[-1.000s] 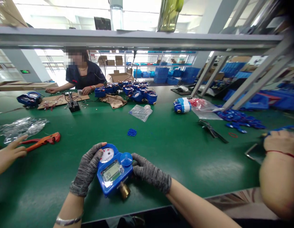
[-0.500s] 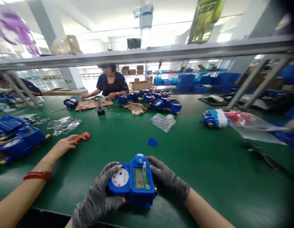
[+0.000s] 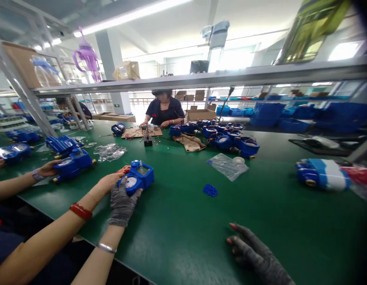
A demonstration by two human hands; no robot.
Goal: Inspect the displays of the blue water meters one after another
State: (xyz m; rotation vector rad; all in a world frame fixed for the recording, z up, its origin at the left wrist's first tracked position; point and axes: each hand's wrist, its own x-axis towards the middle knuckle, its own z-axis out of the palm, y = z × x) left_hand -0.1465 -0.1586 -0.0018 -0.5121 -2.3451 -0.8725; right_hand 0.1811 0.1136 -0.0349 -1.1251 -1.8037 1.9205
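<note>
My left hand [image 3: 123, 202], in a grey fingerless glove, grips a blue water meter [image 3: 137, 180] with a white dial, set on the green table [image 3: 183, 221] out to my left. My right hand [image 3: 254, 253], also gloved, rests on the table near the front edge with its fingers spread and nothing in it. A neighbour's bare hand [image 3: 108, 183] with a red bangle lies right beside the meter, over an orange tool [image 3: 123, 169].
Another blue meter [image 3: 72, 164] sits under a second hand of a neighbour at the left. Clear plastic bags [image 3: 110, 151], a small blue part [image 3: 210, 190], a bagged item [image 3: 227, 164], a row of blue meters [image 3: 222, 138] and a seated person [image 3: 163, 111] lie beyond. A blue-white meter [image 3: 322, 178] is at the right.
My left hand has carried the meter away to the left, next to the neighbour's hand. My right hand let go of it and now lies flat on the table. The view swung left.
</note>
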